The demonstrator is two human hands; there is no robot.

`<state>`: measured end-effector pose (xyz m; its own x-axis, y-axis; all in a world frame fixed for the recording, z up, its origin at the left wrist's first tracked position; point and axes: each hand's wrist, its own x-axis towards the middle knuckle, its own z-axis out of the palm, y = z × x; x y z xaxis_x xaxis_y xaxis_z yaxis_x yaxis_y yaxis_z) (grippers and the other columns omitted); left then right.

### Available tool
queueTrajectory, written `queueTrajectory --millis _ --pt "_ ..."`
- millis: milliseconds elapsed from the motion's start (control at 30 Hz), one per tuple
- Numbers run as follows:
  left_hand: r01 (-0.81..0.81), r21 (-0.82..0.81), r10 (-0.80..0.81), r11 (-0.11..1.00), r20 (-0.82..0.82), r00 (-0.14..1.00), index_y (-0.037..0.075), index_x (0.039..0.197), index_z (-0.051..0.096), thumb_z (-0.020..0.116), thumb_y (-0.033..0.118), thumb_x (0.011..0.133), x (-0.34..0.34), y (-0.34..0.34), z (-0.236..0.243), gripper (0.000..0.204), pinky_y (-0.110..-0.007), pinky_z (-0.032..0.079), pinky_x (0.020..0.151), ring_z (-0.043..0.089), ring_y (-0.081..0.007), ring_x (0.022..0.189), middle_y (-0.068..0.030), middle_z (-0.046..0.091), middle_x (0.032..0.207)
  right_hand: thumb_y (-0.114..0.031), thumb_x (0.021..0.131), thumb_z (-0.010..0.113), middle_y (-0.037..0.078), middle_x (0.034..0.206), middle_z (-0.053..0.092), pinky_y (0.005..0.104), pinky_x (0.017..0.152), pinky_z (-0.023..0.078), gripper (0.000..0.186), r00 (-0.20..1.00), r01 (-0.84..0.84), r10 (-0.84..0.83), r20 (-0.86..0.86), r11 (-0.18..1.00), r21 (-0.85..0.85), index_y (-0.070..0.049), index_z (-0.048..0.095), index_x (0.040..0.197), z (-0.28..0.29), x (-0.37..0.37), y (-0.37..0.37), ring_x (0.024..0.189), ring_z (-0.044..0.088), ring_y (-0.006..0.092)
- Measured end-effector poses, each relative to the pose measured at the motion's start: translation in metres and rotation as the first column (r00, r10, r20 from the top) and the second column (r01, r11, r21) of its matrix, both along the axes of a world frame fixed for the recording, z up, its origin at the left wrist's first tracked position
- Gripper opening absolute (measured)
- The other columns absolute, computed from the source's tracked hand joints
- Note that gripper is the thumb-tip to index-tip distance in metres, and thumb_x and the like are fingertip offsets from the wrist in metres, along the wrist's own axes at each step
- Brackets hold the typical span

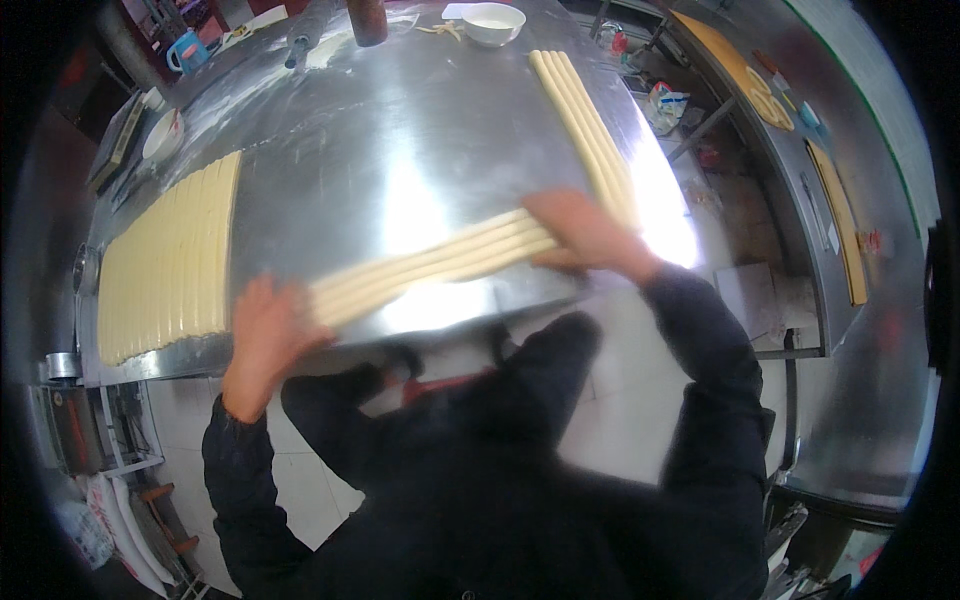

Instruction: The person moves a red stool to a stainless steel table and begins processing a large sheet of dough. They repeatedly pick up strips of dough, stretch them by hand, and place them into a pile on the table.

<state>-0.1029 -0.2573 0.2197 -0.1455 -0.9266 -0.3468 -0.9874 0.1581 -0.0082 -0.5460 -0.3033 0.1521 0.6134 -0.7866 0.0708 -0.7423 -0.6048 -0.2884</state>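
Dough strands (430, 258) are held nr front edge of metal table (320, 200): L end by L hand (268, 325), farther R by R hand (585, 232), fingers blurred. Prob. soft, light, easily stretched; best gripped gently, well spaced, w/ middle supported.

Glossy metal table (330, 170), smooth matt dough strips (435, 264), matt cloth sleeve (712, 340), smooth glossy bowl (491, 36), wooden board (838, 218)

black top (560, 530), long black sleeves (710, 340); dark trousers (545, 375); fingers (552, 210) bare, ungloved.
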Motion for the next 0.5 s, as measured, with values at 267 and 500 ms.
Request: queueTrajectory --millis 267,500 --pt "0.49 -0.273 -0.561 0.828 -0.415 0.716 -0.001 0.144 0.05 0.09 0.041 0.075 -0.181 -0.052 -0.069 0.09 -0.05 0.045 0.105 0.054 -0.0353 0.128 -0.0207 0.055 0.136 -0.044 0.078 0.087 0.021 0.142 0.056 0.0486 0.118 0.035 0.091 0.981 0.192 -0.191 0.031 0.98 -0.052 -0.004 0.046 0.148 -0.013 -0.037 0.008 0.136 0.049 0.0409" --pt "0.463 -0.397 -0.606 0.792 -0.429 0.669 -0.005 0.139 0.052 0.086 0.031 0.079 -0.271 -0.077 -0.109 0.078 -0.048 0.051 0.093 0.059 -0.0383 0.113 -0.0205 0.062 0.117 -0.048 0.079 0.085 0.023 0.136 0.059 0.0501 0.119 0.034 0.084 0.992 0.107 -0.105 -0.074 0.994 0.024 -0.002 0.052 0.14 -0.011 -0.058 -0.012 0.138 0.049 0.0423"
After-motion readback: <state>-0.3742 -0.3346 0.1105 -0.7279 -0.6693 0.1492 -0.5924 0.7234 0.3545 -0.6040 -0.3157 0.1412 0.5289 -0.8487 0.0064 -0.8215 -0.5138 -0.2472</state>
